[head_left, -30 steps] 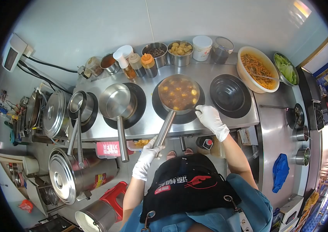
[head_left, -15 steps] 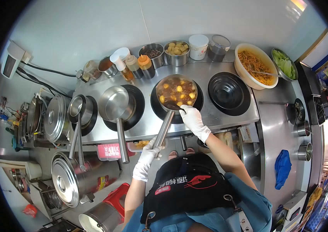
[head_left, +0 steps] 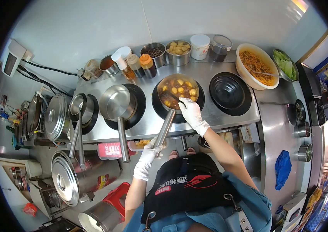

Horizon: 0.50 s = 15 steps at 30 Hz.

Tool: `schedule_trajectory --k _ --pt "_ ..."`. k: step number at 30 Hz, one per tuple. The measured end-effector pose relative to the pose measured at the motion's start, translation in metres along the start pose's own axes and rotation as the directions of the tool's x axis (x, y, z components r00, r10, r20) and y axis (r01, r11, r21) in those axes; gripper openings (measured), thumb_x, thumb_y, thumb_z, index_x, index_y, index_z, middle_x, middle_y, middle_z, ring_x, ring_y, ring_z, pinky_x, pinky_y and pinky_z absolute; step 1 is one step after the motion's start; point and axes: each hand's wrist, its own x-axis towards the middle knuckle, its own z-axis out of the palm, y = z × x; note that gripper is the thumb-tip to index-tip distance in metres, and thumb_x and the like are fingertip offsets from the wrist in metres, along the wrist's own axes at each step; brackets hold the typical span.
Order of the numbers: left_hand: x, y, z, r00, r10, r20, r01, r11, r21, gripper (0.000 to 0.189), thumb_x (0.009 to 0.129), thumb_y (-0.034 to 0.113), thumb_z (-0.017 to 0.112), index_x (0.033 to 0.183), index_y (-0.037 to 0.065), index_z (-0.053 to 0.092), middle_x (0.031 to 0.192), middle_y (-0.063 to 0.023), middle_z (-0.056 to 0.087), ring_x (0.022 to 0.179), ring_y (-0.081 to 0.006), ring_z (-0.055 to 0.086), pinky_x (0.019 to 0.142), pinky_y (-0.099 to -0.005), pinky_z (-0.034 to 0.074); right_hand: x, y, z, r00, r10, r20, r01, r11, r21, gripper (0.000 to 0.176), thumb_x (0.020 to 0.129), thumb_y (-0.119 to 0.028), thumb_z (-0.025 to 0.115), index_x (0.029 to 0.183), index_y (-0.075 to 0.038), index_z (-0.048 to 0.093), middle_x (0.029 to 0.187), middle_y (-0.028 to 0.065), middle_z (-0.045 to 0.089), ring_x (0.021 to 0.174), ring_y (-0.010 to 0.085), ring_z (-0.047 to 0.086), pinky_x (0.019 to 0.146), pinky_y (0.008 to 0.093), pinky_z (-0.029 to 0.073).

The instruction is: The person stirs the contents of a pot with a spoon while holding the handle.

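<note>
Since the earlier frame the right hand (head_left: 191,113) has come off the near edge of the steel tabletop (head_left: 218,116) and up to the saucepan's near rim. It is now closed on a dark utensil (head_left: 170,96) that dips into the broth. The left hand (head_left: 147,156) keeps its full grip on the near end of the long handle (head_left: 165,127). The saucepan (head_left: 159,96) sits on the middle burner, filled with brown broth and yellow lumps. By that, the filling looks done and the stirring is in hand. Dishing out seems left, since the black bowl (head_left: 229,92) on the right burner holds nothing. To the near left a big lidded steel pot (head_left: 65,176) stands below the tabletop, with another lidded pot (head_left: 55,114) beyond it. At the far right a cream bowl (head_left: 253,84) holds orange shredded strips with a utensil lying in them. Just right of it is a steel bowl of green leaves (head_left: 286,66). An empty steel pan (head_left: 117,102) sits on the burner left of the saucepan, and a small ladle (head_left: 77,104) rests left of that. Along the far wall stand a canister of pale yellow lumps (head_left: 178,60), a canister of dark pieces (head_left: 159,61), a white tub (head_left: 200,41) and a lidded tin (head_left: 220,42). Further left are squeeze bottles (head_left: 147,63) and a cup of reddish sauce (head_left: 108,63).
</note>
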Motion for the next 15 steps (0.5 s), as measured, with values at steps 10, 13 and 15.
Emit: schedule_trajectory --k 10,13,15 --pt "0.001 0.0 -0.001 1.0 0.002 0.009 -0.002 1.0 -0.007 0.061 0.084 0.008 0.061 0.141 0.01 0.039 0.096 -0.0057 0.068 0.055 -0.0079 0.055 0.048 -0.0199 0.046 -0.005 0.009 -0.058 0.984 0.079 -0.16 -0.049 0.982 0.182 0.022 0.083 -0.011 0.064 0.103 0.0 0.066 0.102 0.0177 0.067 0.095 0.0299 0.065 0.084 0.0339 0.05" --pt "0.002 -0.001 -0.002 1.0 0.007 0.014 -0.007 1.0 -0.007 0.061 0.085 0.007 0.061 0.142 0.009 0.038 0.096 -0.006 0.068 0.055 -0.0078 0.055 0.048 -0.0197 0.046 -0.009 0.013 -0.072 0.977 0.153 -0.147 -0.121 0.971 0.209 0.024 0.084 -0.009 0.064 0.106 0.001 0.066 0.104 0.018 0.067 0.097 0.0282 0.065 0.086 0.0321 0.049" --pt "0.002 -0.001 -0.002 1.0 0.01 0.017 -0.01 1.0 -0.013 0.061 0.085 0.007 0.061 0.142 0.009 0.038 0.097 -0.0062 0.068 0.055 -0.0078 0.055 0.048 -0.0197 0.046 -0.012 0.016 -0.077 0.971 0.179 -0.156 -0.14 0.963 0.231 0.024 0.084 -0.009 0.063 0.106 0.001 0.065 0.104 0.0181 0.067 0.097 0.0279 0.065 0.086 0.0319 0.049"
